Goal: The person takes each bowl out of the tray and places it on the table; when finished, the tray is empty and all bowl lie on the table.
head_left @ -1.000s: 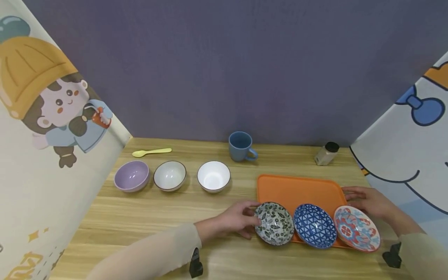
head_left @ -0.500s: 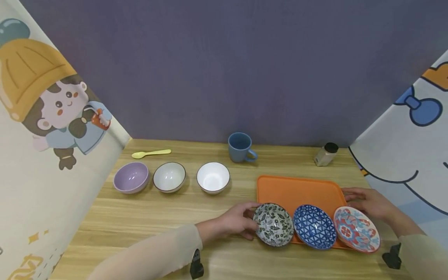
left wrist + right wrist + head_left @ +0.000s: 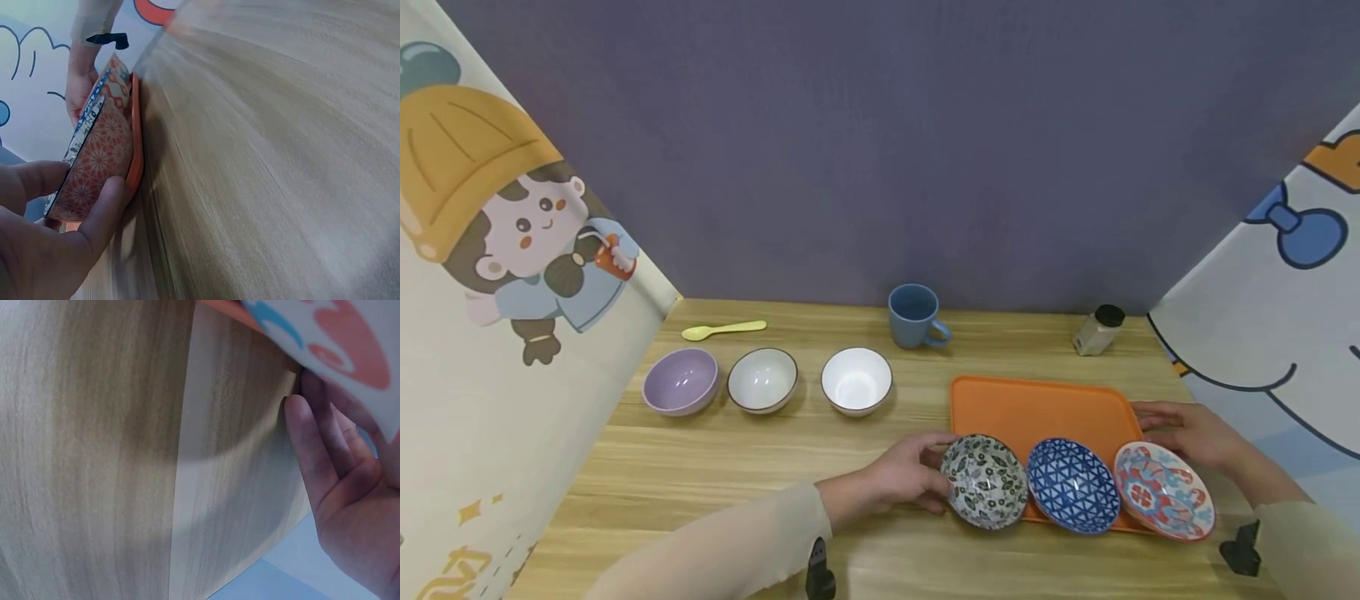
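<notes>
Right hand [image 3: 1198, 435]: fingers extended at the orange tray's [image 3: 1037, 408] right edge; thumb unclear behind the red-and-blue bowl [image 3: 1163, 490], hold indeterminable. Left hand [image 3: 912, 473] pinches the glossy leaf-patterned bowl [image 3: 985, 483], which conceals the tray's near-left corner. Round triangle-patterned bowl [image 3: 1072, 486] masks mid near edge.

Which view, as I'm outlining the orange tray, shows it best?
The head view: it shows most of the orange tray from above, with three patterned bowls partly hiding its near side. The left wrist view shows only its edge, steeply side-on; the right wrist view, just an orange strip at the top, probably its rim.
</notes>
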A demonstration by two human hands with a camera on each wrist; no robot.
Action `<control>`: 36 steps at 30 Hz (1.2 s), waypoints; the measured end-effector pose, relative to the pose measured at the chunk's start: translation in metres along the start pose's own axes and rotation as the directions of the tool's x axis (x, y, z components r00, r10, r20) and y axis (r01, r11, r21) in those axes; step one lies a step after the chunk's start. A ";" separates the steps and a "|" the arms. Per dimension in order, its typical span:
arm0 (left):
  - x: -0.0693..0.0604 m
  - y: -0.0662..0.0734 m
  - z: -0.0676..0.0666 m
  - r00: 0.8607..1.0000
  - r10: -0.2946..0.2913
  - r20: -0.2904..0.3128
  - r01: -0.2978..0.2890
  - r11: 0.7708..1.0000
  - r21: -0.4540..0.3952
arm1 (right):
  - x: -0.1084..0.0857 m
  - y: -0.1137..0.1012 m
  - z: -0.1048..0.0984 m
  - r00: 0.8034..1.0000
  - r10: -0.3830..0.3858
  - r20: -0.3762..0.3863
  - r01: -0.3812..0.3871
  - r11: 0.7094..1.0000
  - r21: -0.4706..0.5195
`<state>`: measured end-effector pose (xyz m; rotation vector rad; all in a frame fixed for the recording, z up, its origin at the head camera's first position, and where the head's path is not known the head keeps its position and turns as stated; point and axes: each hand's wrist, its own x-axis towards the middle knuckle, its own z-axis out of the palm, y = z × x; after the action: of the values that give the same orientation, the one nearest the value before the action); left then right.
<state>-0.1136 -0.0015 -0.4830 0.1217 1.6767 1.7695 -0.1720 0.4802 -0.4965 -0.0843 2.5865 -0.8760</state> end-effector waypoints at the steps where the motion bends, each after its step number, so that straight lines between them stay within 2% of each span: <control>1: 0.000 0.000 0.000 1.000 -0.002 -0.005 0.002 1.000 -0.003 | 0.000 0.000 0.000 1.000 0.002 -0.001 -0.002 1.000 0.001; 15: 0.000 0.003 0.000 0.999 -0.050 -0.005 0.050 0.998 -0.032 | -0.003 -0.005 0.001 1.000 -0.006 0.000 0.006 1.000 0.001; 21: 0.000 0.003 0.002 0.998 -0.068 -0.001 0.068 0.997 -0.035 | -0.002 -0.007 0.000 1.000 -0.010 -0.011 0.010 0.999 -0.031; 31: -0.002 0.006 -0.001 0.995 -0.071 -0.073 0.068 0.997 -0.043 | 0.003 -0.001 -0.001 0.999 0.045 -0.007 -0.046 0.998 -0.035; 36: -0.003 0.005 -0.004 0.994 -0.073 -0.079 0.070 0.997 -0.042 | 0.005 0.001 -0.001 0.998 0.058 -0.004 -0.058 0.998 -0.037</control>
<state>-0.1158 -0.0063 -0.4784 -0.0275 1.6802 1.7733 -0.1771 0.4811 -0.4981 -0.0184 2.5949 -0.8079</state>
